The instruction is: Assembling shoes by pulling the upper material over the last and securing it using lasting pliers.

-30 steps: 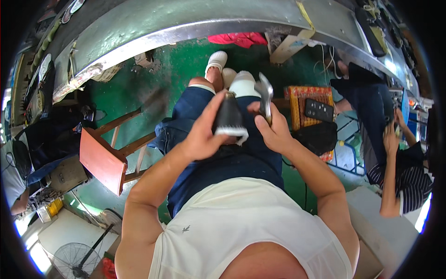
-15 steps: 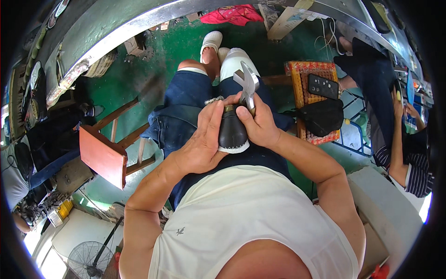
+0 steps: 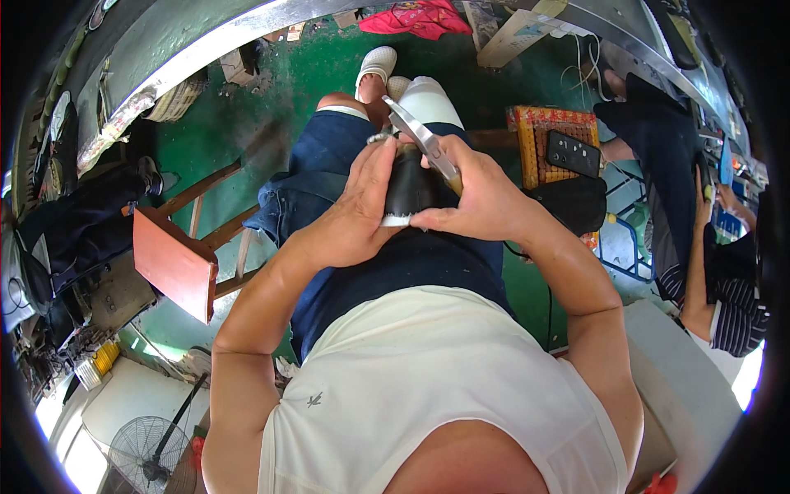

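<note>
A black shoe upper (image 3: 409,183), with a pale serrated edge at its near end, is held above my lap. My left hand (image 3: 355,212) is closed along its left side, palm against it and fingers pointing away from me. In my right hand (image 3: 487,191) are metal lasting pliers (image 3: 418,136), gripped by the yellowish handle, with the head pointing up and to the left over the far end of the shoe. The right thumb presses on the shoe's near edge. The far underside of the shoe is hidden by the hands and pliers.
On the right, a beaded stool seat (image 3: 545,132) carries a dark phone (image 3: 573,154) and a black bag (image 3: 568,203). A red-topped wooden stool (image 3: 174,262) stands left. A metal-edged bench (image 3: 222,58) curves across the far side. Another person (image 3: 658,165) sits at right; a fan (image 3: 150,453) stands lower left.
My right hand has shifted on the shoe, its thumb moving down to the near edge. The pliers have tilted to the left. The shoe has turned slightly between my hands.
</note>
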Action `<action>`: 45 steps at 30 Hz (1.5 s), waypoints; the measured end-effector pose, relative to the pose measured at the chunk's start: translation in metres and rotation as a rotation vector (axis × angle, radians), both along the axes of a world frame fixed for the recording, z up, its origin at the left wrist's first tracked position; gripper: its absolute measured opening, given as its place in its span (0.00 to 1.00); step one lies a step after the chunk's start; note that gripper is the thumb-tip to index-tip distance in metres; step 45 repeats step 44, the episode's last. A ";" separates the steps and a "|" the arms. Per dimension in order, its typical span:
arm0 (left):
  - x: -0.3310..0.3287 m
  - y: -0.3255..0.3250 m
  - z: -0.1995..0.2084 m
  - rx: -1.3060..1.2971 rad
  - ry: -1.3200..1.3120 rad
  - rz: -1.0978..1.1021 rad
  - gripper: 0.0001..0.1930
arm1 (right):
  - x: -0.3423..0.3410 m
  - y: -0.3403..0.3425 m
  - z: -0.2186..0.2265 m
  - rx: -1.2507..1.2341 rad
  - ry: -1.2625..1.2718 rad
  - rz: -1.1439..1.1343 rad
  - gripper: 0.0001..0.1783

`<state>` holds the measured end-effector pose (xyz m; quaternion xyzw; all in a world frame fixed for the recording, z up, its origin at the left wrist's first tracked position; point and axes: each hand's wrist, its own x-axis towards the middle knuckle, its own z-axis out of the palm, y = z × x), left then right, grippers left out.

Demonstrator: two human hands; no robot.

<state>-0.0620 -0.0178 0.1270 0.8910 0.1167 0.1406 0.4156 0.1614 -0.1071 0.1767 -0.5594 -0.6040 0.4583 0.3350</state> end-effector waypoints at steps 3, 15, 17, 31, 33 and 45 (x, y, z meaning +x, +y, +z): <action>-0.002 -0.011 -0.031 -0.246 -0.043 0.146 0.59 | -0.003 0.006 -0.006 0.070 -0.037 -0.012 0.45; 0.018 0.003 -0.063 -0.529 0.031 0.564 0.23 | 0.005 0.019 -0.084 -0.242 0.432 -0.535 0.29; 0.020 0.002 -0.061 -0.831 0.099 0.566 0.26 | -0.013 0.002 -0.084 -0.471 0.581 -0.588 0.21; -0.001 -0.023 -0.070 -1.099 0.190 0.399 0.43 | 0.039 -0.063 -0.047 -0.729 0.199 -0.154 0.24; 0.001 -0.028 -0.069 -1.093 0.165 0.396 0.43 | 0.035 -0.060 -0.036 -0.443 -0.200 0.028 0.25; 0.000 -0.027 -0.071 -0.743 0.254 0.303 0.50 | 0.004 -0.006 0.012 -0.255 -1.094 0.598 0.32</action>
